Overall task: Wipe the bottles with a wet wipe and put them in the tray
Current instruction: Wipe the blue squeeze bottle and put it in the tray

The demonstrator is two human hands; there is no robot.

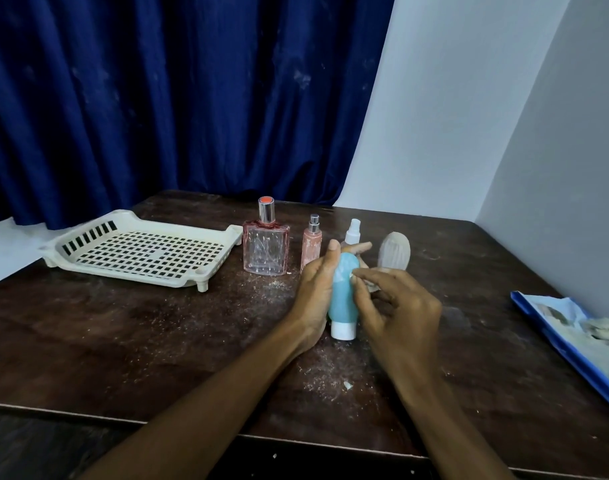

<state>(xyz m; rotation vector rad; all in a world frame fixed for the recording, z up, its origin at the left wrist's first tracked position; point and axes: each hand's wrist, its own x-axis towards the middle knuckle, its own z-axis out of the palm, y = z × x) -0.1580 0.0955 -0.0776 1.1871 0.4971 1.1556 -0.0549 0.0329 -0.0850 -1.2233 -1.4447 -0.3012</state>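
My left hand (316,292) grips a light blue squeeze bottle (341,299) with a white cap pointing toward me, held just above the table. My right hand (400,313) pinches a small white piece of wet wipe (354,276) against the bottle's upper side. Behind them stand a square pink perfume bottle (265,249), a slim pink spray bottle (311,245), a small clear spray bottle (353,232) and a ribbed whitish bottle (395,252). The cream perforated tray (71,245) sits at the left with nothing in it.
The dark wooden table (157,334) is dusted with pale crumbs, and a small white scrap (347,385) lies near the front. A blue wipe packet with torn white tissue (580,337) lies at the right edge. A blue curtain hangs behind; a white wall stands at the right.
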